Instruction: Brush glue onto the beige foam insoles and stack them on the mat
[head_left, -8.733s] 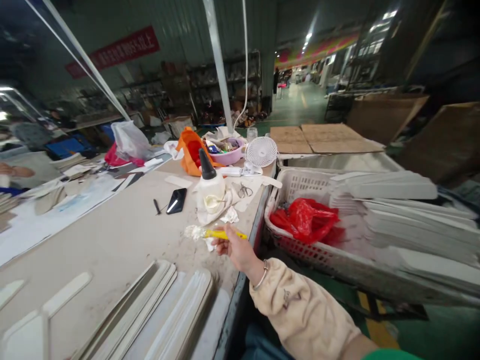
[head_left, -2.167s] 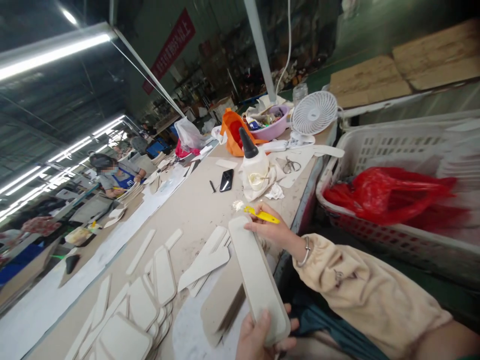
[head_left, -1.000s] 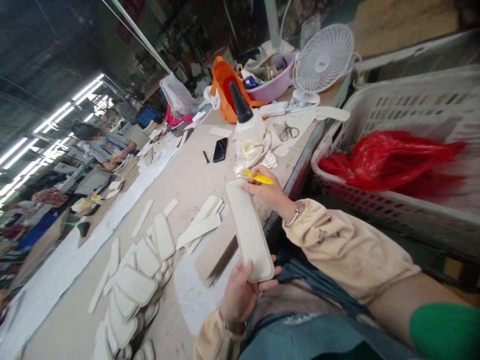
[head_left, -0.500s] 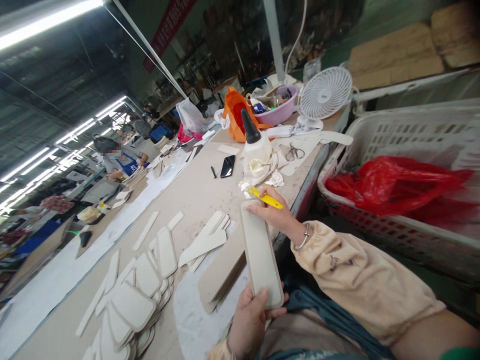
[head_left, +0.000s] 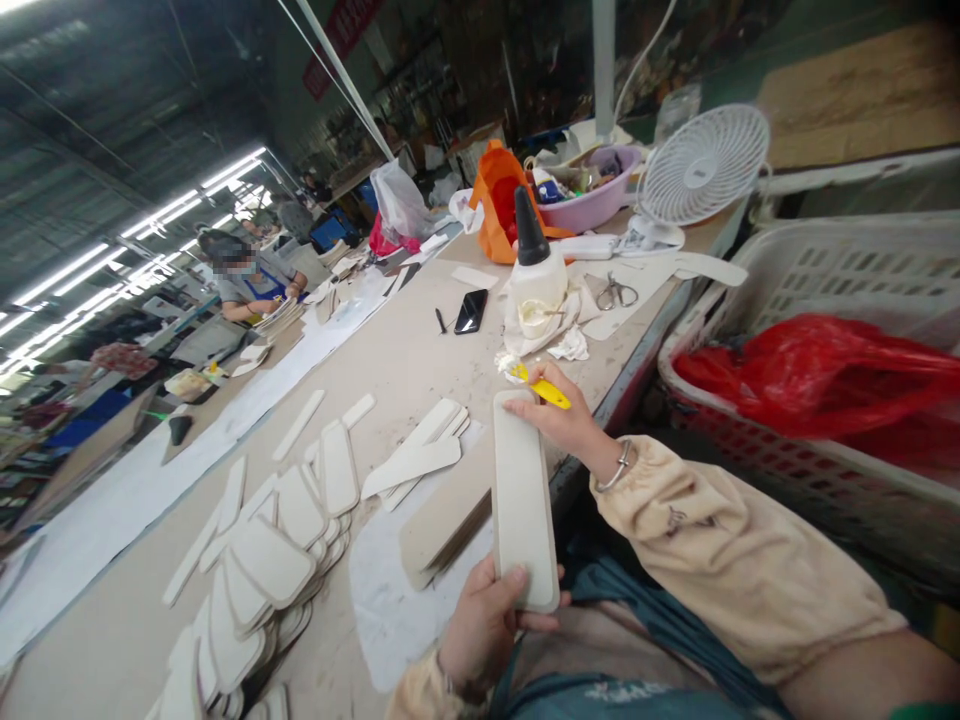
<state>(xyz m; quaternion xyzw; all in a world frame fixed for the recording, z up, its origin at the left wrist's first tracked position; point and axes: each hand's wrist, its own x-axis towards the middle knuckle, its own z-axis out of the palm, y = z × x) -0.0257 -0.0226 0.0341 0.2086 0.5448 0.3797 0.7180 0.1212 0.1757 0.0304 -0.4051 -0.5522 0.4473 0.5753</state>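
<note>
A long pale panel point(head_left: 523, 490) with rounded corners and a thin darker border is held up in front of me at the table edge. My left hand point(head_left: 487, 605) is closed on its lower end, thumb on top and fingers beneath. My right hand point(head_left: 561, 408) is at the upper end, its fingers touching the panel while they grip a yellow-handled brush point(head_left: 553, 392). White stuff clings around the brush's tip, so its bristles are hard to make out. Left of the panel lies a stack of tan boards point(head_left: 446, 525) on white paper point(head_left: 382, 600).
Several loose pale panels point(head_left: 270, 560) spread over the left of the table. A white bottle with a black nozzle point(head_left: 538, 275), scissors point(head_left: 616, 293), a phone point(head_left: 471, 311) and a fan point(head_left: 705, 165) stand or lie farther back. A white basket point(head_left: 697, 400) with red plastic is at right. Another person point(head_left: 251, 275) works beyond.
The view has shifted, so the table items appear farther right. The panel looks slightly more upright. Both hands keep their hold on the panel and brush.
</note>
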